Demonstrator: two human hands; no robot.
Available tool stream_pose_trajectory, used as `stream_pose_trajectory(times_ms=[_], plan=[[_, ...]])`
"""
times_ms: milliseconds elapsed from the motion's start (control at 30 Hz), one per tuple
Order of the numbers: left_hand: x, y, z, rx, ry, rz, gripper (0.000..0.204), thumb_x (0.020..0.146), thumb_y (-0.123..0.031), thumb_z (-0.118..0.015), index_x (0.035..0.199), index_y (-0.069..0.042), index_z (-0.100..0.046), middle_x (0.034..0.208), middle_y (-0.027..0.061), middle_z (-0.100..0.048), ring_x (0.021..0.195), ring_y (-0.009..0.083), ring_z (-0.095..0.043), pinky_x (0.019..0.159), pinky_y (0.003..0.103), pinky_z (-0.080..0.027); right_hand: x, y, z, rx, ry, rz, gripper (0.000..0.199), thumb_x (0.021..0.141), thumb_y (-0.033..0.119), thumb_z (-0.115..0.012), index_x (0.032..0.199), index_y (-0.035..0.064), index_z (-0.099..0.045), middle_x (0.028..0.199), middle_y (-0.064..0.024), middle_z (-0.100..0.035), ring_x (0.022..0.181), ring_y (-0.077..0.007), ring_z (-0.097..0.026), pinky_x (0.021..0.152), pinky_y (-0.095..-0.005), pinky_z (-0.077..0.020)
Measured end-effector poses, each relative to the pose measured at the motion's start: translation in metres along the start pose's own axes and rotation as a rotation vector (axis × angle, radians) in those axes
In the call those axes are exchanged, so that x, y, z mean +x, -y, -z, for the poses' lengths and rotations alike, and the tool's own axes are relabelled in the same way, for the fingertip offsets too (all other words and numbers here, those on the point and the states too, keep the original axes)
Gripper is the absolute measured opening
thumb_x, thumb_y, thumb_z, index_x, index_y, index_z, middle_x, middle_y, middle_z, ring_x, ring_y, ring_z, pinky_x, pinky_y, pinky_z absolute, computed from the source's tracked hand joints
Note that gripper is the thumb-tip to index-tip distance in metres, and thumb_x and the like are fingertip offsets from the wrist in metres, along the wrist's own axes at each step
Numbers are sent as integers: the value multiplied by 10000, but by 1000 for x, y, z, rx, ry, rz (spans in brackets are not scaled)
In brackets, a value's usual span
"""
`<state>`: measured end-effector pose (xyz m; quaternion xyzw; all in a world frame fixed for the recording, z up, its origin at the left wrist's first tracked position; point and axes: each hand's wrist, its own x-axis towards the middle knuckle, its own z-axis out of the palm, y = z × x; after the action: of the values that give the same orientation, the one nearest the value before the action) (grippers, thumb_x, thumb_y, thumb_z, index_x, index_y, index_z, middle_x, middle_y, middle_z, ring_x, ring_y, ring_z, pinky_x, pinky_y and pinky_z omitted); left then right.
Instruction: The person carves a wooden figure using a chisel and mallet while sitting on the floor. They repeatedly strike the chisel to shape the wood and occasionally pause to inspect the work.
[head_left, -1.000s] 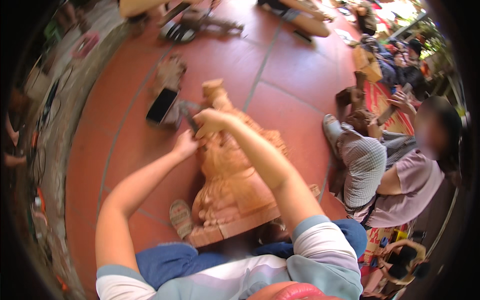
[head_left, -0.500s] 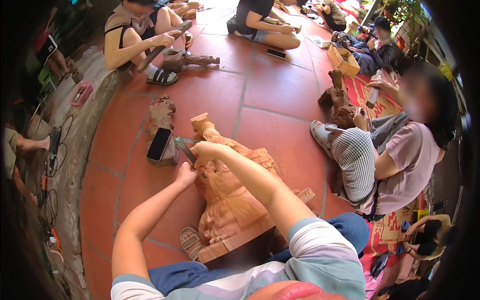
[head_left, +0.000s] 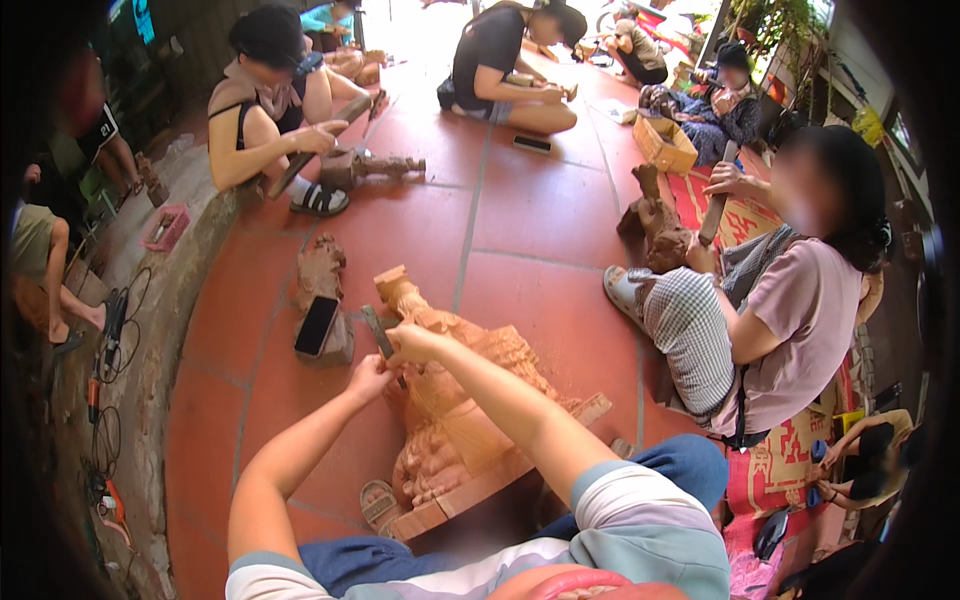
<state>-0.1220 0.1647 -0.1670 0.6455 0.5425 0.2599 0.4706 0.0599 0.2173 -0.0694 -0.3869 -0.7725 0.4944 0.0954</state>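
A large carved statue (head_left: 455,410) of light orange-brown wood lies tilted in front of me, its flat base toward my lap and its narrow end pointing away to the left. Over its left side I hold a flat, narrow, dark grey-green bar, which looks like a file (head_left: 376,328). My right hand (head_left: 412,345) is closed round its middle. Lower down, my left hand (head_left: 371,378) is closed at the bar near the wood; its fingers are partly hidden. Past my hands, a black phone (head_left: 316,326) rests on a darker wood carving (head_left: 320,270).
A person in a pink shirt (head_left: 800,310) sits at right with a dark carving (head_left: 660,225). Ahead left, another person (head_left: 250,140) works on a carving (head_left: 370,168). A stone ledge (head_left: 190,270) with cables and power tools (head_left: 105,350) runs along the left. A wooden box (head_left: 665,145) stands far right.
The view has tilted up, so the scene sits lower. My hands stay on the bar over the statue. The person at right has raised a mallet-like piece upright.
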Motion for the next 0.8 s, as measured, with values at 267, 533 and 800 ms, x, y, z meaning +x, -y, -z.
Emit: stream_pose_trajectory(times_ms=[267,533,800], plan=[[2,-32,3,60,-96,144,255,767,-239,-702,861,-10,-642,762,82,-644,730,159,-600,689,314,-463,0,-10,-5,-69,-217,211,213,718,190,-707,838,53,-595,676,-67,-598,658,-191,-605,589,-324,-467],[3,37,1,-22,-102,-13,196,767,-177,-675,848,-20,-591,781,61,-599,708,161,-578,667,330,-468,21,29,-46,-134,-369,-124,441,814,339,-638,1001,-52,-553,862,-237,-641,819,-345,-642,725,-411,-499],[-12,-25,9,58,-53,257,295,820,-173,-599,1097,-88,-543,1015,25,-621,790,136,-608,683,301,-487,39,27,-53,-305,-439,106,339,785,269,-623,953,-19,-563,812,-227,-635,793,-357,-634,698,-443,-494]])
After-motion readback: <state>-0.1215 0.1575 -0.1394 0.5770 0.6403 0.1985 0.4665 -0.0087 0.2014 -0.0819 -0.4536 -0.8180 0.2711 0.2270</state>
